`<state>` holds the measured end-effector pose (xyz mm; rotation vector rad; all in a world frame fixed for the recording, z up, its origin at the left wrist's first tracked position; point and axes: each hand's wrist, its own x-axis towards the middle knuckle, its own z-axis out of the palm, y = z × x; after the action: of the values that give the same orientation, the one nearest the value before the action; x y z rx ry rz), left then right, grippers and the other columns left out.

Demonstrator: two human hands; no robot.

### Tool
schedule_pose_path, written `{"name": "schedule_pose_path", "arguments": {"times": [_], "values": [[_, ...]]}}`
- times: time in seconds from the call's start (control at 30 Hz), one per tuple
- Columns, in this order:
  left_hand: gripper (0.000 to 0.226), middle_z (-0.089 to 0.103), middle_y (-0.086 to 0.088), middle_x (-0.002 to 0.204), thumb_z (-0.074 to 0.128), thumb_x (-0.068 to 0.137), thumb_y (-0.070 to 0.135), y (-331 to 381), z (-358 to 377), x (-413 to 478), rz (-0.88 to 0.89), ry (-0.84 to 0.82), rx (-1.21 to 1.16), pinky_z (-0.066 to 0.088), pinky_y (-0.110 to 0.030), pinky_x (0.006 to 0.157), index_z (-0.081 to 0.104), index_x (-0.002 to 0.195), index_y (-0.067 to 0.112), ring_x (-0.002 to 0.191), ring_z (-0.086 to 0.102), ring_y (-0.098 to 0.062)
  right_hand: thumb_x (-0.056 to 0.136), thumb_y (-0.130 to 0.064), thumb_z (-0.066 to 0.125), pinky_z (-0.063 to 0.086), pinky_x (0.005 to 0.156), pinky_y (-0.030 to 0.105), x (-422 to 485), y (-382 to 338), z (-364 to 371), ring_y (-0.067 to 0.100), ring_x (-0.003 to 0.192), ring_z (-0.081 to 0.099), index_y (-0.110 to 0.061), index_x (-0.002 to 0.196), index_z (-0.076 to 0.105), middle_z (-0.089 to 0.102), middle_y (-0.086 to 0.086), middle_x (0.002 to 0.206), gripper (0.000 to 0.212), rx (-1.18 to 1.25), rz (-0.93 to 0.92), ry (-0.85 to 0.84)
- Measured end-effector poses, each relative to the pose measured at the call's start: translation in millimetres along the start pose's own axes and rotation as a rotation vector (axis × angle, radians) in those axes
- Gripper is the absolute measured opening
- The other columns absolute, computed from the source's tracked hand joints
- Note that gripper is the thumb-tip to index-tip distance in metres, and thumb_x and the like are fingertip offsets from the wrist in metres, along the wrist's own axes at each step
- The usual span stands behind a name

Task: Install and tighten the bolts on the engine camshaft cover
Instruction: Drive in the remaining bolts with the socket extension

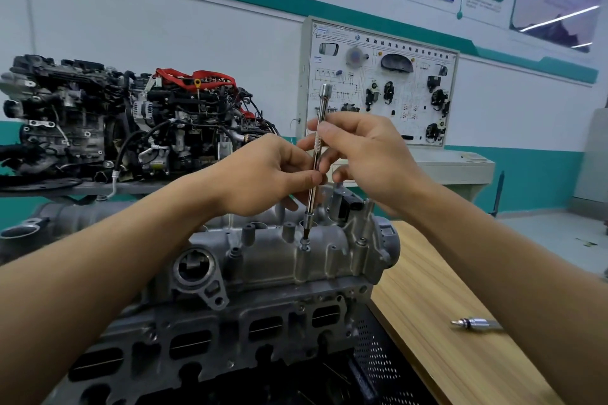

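On top of the camshaft cover (296, 260), near its far right end, a bolt (305, 244) sat in its hole with the tip of a long extension bar (316, 154) engaged on its head. The bar stood nearly upright above the cover, tilted slightly to the right at its top. The left hand (273, 174) pinched the bar's lower shaft between thumb and fingertips, its fingers closed lightly around it. The right hand (362, 154) gripped the knurled section higher up, thumb and forefinger closed on the shaft and the remaining fingers loosely curled. A second tool piece (477, 324) lay on the wooden bench (444, 355) to the right of the cover, well apart from both hands.

The step in hand appeared to be running the bolt down by finger-spinning the bar. To do this well, the bar should be held in line with the bolt's axis so the thread starts squarely. The lower hand should only steady the shaft while the upper hand turns it. Any early resistance would suggest cross-threading and would call for backing out. Whether other bolts were already seated could not be told.
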<state>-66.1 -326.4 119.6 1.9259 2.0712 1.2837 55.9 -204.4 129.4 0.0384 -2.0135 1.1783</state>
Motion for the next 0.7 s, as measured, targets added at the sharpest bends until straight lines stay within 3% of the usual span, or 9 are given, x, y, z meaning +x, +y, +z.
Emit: {"name": "schedule_pose_path", "arguments": {"times": [0.07, 0.17, 0.27, 0.33, 0.43, 0.53, 0.63, 0.7], "values": [[0.028, 0.078, -0.008, 0.085, 0.065, 0.095, 0.024, 1.1, -0.1, 0.0, -0.017, -0.022, 0.011, 0.063, -0.043, 0.078, 0.075, 0.088, -0.001, 0.082, 0.075, -0.019, 0.101, -0.013, 0.055, 0.044, 0.046, 0.022, -1.2, 0.0, -4.1, 0.011, 0.057, 0.060, -0.015, 0.091, 0.069, 0.077, -0.001, 0.085, 0.017, -0.020, -0.011, -0.044], [0.024, 0.073, 0.002, 0.064, 0.074, 0.088, 0.032, 4.1, 0.6, -0.3, 0.000, 0.006, 0.040, 0.063, -0.039, 0.073, 0.077, 0.069, 0.018, 0.065, 0.071, -0.011, 0.096, -0.013, 0.064, 0.046, 0.046, 0.021, -1.1, 0.8, -2.7, 0.010, 0.055, 0.059, -0.012, 0.084, 0.069, 0.077, 0.005, 0.079, 0.013, -0.077, -0.049, 0.030], [0.025, 0.075, -0.005, 0.066, 0.079, 0.081, 0.034, 2.6, -1.3, 1.6, 0.013, 0.094, 0.030, 0.060, -0.032, 0.063, 0.077, 0.070, 0.011, 0.063, 0.071, -0.017, 0.082, -0.024, 0.081, 0.048, 0.049, 0.026, 1.5, 4.4, 2.7, 0.012, 0.052, 0.057, -0.015, 0.074, 0.066, 0.073, 0.011, 0.070, 0.019, -0.149, -0.086, 0.191], [0.024, 0.075, -0.006, 0.068, 0.077, 0.085, 0.025, 1.7, -2.5, 1.3, 0.025, 0.088, 0.022, 0.060, -0.029, 0.061, 0.074, 0.073, 0.006, 0.062, 0.072, -0.015, 0.079, -0.032, 0.083, 0.050, 0.053, 0.028, 3.6, 6.6, 4.7, 0.011, 0.054, 0.058, -0.016, 0.078, 0.065, 0.069, 0.007, 0.066, 0.024, -0.137, -0.062, 0.216], [0.022, 0.076, -0.007, 0.074, 0.069, 0.093, 0.019, 1.5, -2.6, 0.0, 0.013, 0.030, 0.032, 0.062, -0.030, 0.065, 0.073, 0.080, 0.002, 0.068, 0.074, -0.013, 0.090, -0.035, 0.070, 0.047, 0.053, 0.021, 6.5, 7.5, 2.9, 0.007, 0.060, 0.060, -0.014, 0.097, 0.069, 0.072, 0.008, 0.082, 0.023, -0.117, -0.020, 0.083], [0.027, 0.076, -0.004, 0.077, 0.068, 0.094, 0.025, 0.5, -1.7, 1.0, -0.022, 0.002, 0.029, 0.063, -0.037, 0.070, 0.075, 0.082, 0.002, 0.074, 0.074, -0.012, 0.102, -0.023, 0.054, 0.044, 0.050, 0.014, 4.3, 4.7, -2.1, 0.012, 0.061, 0.057, -0.018, 0.085, 0.071, 0.071, 0.021, 0.093, 0.025, -0.109, -0.059, -0.028], [0.032, 0.075, 0.000, 0.069, 0.075, 0.085, 0.039, 2.8, 0.2, 1.7, 0.002, 0.046, 0.070, 0.058, -0.026, 0.068, 0.077, 0.077, 0.008, 0.067, 0.070, 0.002, 0.096, -0.021, 0.063, 0.042, 0.046, 0.016, 2.8, 4.6, -1.8, 0.008, 0.054, 0.054, -0.014, 0.075, 0.068, 0.074, 0.013, 0.079, 0.023, -0.128, -0.076, 0.044], [0.030, 0.076, -0.005, 0.069, 0.079, 0.080, 0.038, 2.1, -0.5, 2.9, 0.009, 0.105, 0.024, 0.058, -0.024, 0.063, 0.078, 0.076, 0.008, 0.067, 0.073, -0.011, 0.088, -0.030, 0.074, 0.040, 0.046, 0.021, 4.5, 6.3, 1.2, 0.010, 0.048, 0.048, -0.007, 0.074, 0.065, 0.065, 0.013, 0.066, 0.028, -0.164, -0.066, 0.154]]}}
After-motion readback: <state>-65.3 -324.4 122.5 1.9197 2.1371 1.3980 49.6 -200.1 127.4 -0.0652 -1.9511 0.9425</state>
